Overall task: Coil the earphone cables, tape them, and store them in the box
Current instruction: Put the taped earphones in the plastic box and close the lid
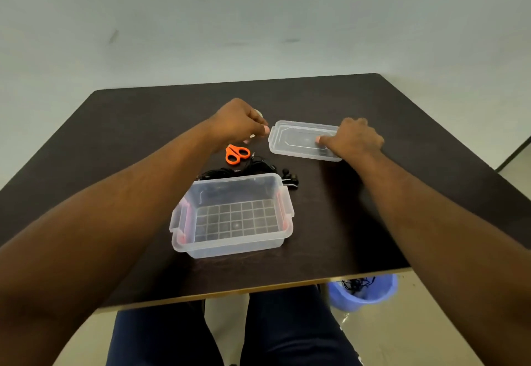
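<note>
An open clear plastic box [184, 239] stands near the table's front, with nothing inside it. Behind it lies a tangle of black earphone cables [238, 168], partly hidden by the box wall. Orange scissors [237, 154] lie just beyond the cables. My left hand [237, 124] hovers above the scissors, its fingers curled around a pale roll, mostly hidden, which looks like tape. My right hand [355, 140] holds the right end of the clear lid [296, 138], which rests flat on the table, with the thumb on top of it.
The dark table [373, 222] ends at a pale front edge close to my lap. Below its right front corner stands a blue bucket [363, 294] holding black cables. A plain wall rises behind the table.
</note>
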The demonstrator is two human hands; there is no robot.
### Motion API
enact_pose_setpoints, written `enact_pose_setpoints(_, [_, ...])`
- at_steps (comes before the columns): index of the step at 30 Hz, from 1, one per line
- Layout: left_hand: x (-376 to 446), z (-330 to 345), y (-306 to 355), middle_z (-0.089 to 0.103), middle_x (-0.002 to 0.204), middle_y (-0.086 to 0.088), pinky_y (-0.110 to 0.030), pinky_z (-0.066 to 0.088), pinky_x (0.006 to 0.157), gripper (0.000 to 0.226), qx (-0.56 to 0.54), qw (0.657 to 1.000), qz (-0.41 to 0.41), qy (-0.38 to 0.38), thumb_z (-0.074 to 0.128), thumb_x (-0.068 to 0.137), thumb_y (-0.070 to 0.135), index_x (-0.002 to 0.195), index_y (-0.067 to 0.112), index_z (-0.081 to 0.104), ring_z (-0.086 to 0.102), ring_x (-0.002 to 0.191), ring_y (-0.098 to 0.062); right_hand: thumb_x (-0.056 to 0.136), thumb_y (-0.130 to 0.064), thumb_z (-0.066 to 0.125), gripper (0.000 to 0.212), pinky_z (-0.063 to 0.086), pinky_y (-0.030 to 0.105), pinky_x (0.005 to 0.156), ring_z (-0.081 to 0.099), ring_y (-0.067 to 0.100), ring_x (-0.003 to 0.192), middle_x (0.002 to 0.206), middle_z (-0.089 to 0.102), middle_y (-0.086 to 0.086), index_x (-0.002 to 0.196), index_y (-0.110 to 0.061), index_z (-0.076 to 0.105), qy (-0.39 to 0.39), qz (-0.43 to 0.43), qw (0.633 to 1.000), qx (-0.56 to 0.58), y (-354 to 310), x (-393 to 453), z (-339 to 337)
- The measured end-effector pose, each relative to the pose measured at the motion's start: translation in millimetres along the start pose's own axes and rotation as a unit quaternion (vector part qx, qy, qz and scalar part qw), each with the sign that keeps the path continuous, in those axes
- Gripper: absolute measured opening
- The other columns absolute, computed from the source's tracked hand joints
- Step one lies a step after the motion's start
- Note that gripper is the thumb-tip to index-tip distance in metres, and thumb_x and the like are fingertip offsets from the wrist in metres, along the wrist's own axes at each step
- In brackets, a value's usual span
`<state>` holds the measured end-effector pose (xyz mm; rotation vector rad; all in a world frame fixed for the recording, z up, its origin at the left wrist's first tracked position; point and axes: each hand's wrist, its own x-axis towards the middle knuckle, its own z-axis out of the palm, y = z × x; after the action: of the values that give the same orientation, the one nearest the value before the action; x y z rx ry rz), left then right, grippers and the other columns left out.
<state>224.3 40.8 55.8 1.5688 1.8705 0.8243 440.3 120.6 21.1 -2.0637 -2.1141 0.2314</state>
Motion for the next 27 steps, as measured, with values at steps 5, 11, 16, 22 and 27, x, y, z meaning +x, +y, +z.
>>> enact_pose_setpoints(5, [-30.3, -24.2, -24.7, 0.075, 0.088, -0.003, -0.024, 0.052, 0.075, 0.011, 0.054, 0.998, 0.026, 0.003, 0.073, 0.082, 0.007, 0.092, 0.010, 0.077, 0.063, 0.071, -0.008, 0.084, -0.050, 0.063, 0.047, 0.047, 0.036, 0.081, 0.059, 0.027, 0.102, 0.113, 0.057, 0.008, 0.116, -0.016, 0.063, 0.081, -0.173, 0.981, 0.036, -16.9, -16.3, 3.3])
enact_pose_setpoints(11, [-70.6, -41.5, -48.6, 0.075, 0.079, 0.008, -0.012, 0.052, 0.066, 0.010, 0.109, 0.986, 0.063, -0.106, 0.073, 0.083, 0.008, 0.085, 0.016, 0.079, 0.067, 0.069, 0.000, 0.084, -0.024, 0.072, 0.012, 0.047, 0.022, 0.072, 0.058, 0.007, 0.081, 0.087, 0.064, -0.005, 0.095, -0.021, 0.077, -0.106, -0.467, 0.866, 0.146, -50.2, -55.4, -0.8])
enact_pose_setpoints(16, [-73.1, -46.7, -63.4, 0.072, 0.082, 0.013, -0.009, 0.050, 0.063, 0.015, 0.142, 0.979, 0.072, -0.127, 0.073, 0.083, 0.009, 0.091, 0.021, 0.078, 0.067, 0.073, 0.003, 0.088, -0.036, 0.062, 0.020, 0.051, 0.033, 0.073, 0.051, 0.012, 0.088, 0.086, 0.048, -0.008, 0.101, -0.026, 0.075, -0.074, -0.512, 0.856, -0.015, -57.1, -53.3, 16.5])
enact_pose_setpoints(22, [-61.1, -39.5, -74.6, 0.060, 0.075, 0.017, -0.012, 0.045, 0.061, 0.009, 0.225, 0.963, 0.088, -0.122, 0.078, 0.079, 0.017, 0.085, 0.024, 0.079, 0.060, 0.070, -0.002, 0.091, -0.023, 0.062, 0.018, 0.038, 0.017, 0.069, 0.046, 0.009, 0.090, 0.091, 0.048, -0.007, 0.104, -0.021, 0.075, -0.053, -0.506, 0.861, 0.016, -55.3, -55.8, 21.4])
enact_pose_setpoints(27, [-67.0, -51.7, -69.5, 0.056, 0.077, 0.007, -0.021, 0.043, 0.064, 0.006, 0.179, 0.974, 0.135, 0.005, 0.079, 0.078, 0.024, 0.077, 0.019, 0.075, 0.055, 0.070, -0.007, 0.090, -0.029, 0.065, 0.018, 0.040, 0.027, 0.072, 0.048, 0.011, 0.083, 0.086, 0.047, -0.004, 0.094, -0.016, 0.076, -0.005, -0.456, 0.877, 0.151, -56.9, -50.5, 7.7])
